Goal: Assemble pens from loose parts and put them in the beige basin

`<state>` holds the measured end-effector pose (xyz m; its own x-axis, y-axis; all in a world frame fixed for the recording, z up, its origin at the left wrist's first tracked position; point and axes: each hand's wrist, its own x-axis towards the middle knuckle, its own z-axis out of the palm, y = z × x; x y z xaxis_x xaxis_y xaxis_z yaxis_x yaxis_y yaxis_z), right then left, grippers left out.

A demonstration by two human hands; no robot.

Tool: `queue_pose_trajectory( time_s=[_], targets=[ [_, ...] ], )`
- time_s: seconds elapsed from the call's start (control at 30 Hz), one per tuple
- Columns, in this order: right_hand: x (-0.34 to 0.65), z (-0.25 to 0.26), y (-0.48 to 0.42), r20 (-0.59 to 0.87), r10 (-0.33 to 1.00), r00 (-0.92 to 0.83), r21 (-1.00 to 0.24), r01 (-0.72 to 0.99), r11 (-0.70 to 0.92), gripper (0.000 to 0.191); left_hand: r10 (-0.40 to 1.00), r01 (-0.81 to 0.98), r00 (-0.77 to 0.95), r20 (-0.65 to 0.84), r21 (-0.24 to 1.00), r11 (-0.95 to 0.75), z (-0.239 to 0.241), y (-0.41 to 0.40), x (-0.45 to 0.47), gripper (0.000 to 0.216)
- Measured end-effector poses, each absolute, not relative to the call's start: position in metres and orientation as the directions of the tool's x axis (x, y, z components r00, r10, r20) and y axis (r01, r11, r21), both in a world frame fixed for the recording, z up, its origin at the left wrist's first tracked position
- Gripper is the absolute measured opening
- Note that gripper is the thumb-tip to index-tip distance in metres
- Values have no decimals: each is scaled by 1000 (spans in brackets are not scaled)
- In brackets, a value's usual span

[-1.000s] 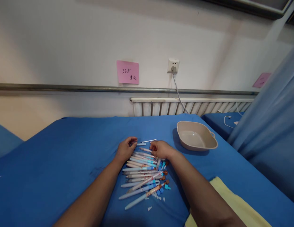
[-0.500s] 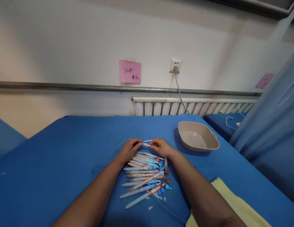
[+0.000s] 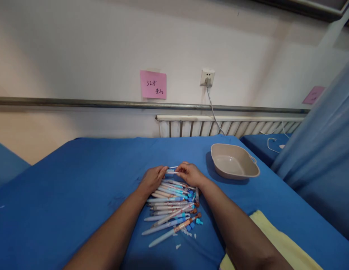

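Beyond a row of pens, both hands meet at a pale pen piece (image 3: 170, 171), held level between them. My left hand (image 3: 152, 180) pinches its left end between thumb and fingers. The fingertips of my right hand (image 3: 191, 174) are closed at its right end, where a thin whitish tip shows. Just behind the piece lies a thin white stick (image 3: 173, 167); whether a finger touches it I cannot tell. Nearer me lie several pens (image 3: 165, 208) in pastel blue, white and peach, roughly side by side. Small blue caps (image 3: 190, 226) and white bits (image 3: 186, 232) are scattered at their right ends.
A beige basin (image 3: 233, 165) stands at the back right of the blue-covered table (image 3: 78, 195). Yellow cloth (image 3: 275, 243) lies at the front right, by my right forearm. Behind are a radiator (image 3: 191, 127), a metal rail (image 3: 107, 102) and a plugged-in cord (image 3: 212, 101); a blue curtain (image 3: 317, 142) hangs right.
The piece between my hands has turned or shifted, and a light blue-white part of it now shows. My left fingers have drawn slightly left and closed up. The laid-out pens stay put.
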<state>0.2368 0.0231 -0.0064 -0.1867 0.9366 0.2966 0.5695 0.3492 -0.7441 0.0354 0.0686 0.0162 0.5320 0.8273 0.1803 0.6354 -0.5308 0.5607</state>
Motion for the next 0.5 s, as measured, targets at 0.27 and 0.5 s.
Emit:
queue_pose_trajectory(
  time_s=[0.27,0.5],
  targets=[
    [236,-10,23,235,955,-180,-772,563,296,11,797,526,557,235,643,-557,14,66,38,31],
    [235,-13,24,252,950,-182,-779,545,311,12,830,530,484,278,661,-531,14,69,37,41]
  ],
)
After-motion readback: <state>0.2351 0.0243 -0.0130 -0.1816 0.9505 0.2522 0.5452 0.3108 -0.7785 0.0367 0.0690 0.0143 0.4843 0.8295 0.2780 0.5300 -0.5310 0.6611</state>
